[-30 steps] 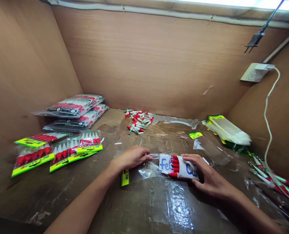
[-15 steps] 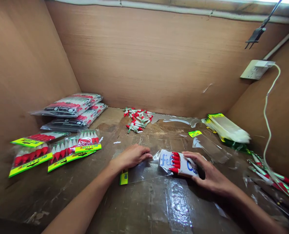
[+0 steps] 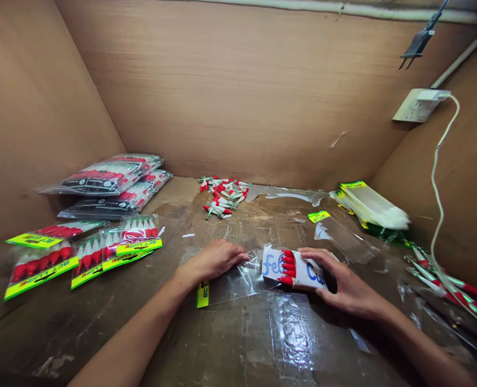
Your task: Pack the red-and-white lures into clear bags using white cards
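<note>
the clear bag point(image 3: 238, 279) lies flat on the worn wooden bench point(image 3: 238, 344), its long axis running left to right, yellow header strip at the left end and open mouth toward the right. the left hand point(image 3: 218, 258) presses down on the bag's upper edge, fingers curled onto the film, pinning it rather than lifting it. just right of the bag's mouth, the right hand point(image 3: 343, 287) grips a white card point(image 3: 293, 270) with blue lettering; a row of red-tipped lures point(image 3: 289, 266) lies across the card, red tips pointing left toward the bag. the card's left edge is at or just inside the bag's mouth; which, cannot be told.

behind the bag, near the back wall, sits a loose heap of lures point(image 3: 222, 194). left of the bag lie filled packs point(image 3: 101, 250) with yellow headers, and beyond them stacked dark packs point(image 3: 109, 183). right of the bag lie another empty bag point(image 3: 343, 239) and a stack of empty bags point(image 3: 373, 207).
</note>
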A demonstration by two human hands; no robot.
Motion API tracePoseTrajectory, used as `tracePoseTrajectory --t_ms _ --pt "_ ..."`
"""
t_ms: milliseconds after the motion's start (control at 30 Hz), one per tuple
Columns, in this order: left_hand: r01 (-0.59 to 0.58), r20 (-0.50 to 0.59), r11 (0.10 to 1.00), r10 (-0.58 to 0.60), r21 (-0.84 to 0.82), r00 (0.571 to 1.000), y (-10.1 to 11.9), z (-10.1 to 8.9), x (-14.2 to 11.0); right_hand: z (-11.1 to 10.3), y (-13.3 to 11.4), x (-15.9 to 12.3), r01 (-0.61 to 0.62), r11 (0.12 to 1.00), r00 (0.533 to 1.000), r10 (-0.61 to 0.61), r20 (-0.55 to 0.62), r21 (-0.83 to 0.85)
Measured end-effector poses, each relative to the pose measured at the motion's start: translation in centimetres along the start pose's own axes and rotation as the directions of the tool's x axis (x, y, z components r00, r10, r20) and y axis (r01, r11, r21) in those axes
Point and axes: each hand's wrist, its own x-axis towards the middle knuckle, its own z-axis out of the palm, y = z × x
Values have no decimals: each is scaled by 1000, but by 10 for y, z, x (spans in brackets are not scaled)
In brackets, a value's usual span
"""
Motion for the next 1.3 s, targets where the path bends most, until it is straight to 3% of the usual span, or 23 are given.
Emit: tracePoseTrajectory --t_ms 400,533,700,900,1100,1300 --pt "-31 29 994 28 106 999 14 2 1 8 -13 4 95 994 991 -99 90 52" --pt "-90 21 992 88 88 996 22 4 2 12 -15 6 86 993 989 -94 115 76" --pt "-161 -109 986 155 -41 982 31 16 7 16 -16 7 69 994 990 -78 114 85" --pt "-240 -117 935 216 -260 969 34 31 18 16 -21 9 89 990 987 -102 124 109" --pt "-228 -145 904 188 -361 971 27 29 20 17 -20 9 77 990 985 -94 143 119" --pt "-262 -159 799 209 -541 965 22 20 18 13 -20 10 58 992 983 -77 169 110"
